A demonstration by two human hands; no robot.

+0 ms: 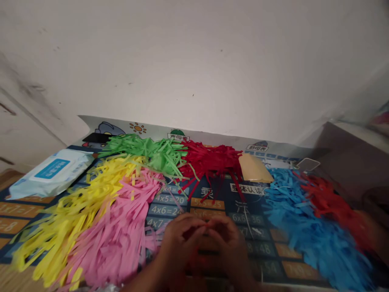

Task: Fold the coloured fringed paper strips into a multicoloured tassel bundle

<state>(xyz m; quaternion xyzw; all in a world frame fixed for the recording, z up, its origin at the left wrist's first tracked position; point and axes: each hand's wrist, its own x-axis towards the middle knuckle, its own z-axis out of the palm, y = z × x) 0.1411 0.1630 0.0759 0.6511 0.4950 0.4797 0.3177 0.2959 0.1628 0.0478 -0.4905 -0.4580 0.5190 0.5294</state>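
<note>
My left hand [184, 235] and my right hand [223, 235] meet at the bottom middle, over the printed mat [243, 219]. Both have thumb and fingertips pinched together, and the tips of the two hands touch or nearly touch. Whatever they hold is too small and dim to make out; something reddish shows dimly below them. Pink paper strips [121, 231] lie just left of my left hand. Behind the hands sits a pile of dark red strips [212, 160]. A thin white string [249, 223] rests on the mat right of my right hand.
Yellow strips [75, 215] and green strips [152, 152] lie left, beside a wipes packet [53, 172]. Blue strips [316, 231], brighter red strips [331, 200] and a tan packet [255, 168] are right. A white wall [194, 69] rises behind; a box [355, 158] stands far right.
</note>
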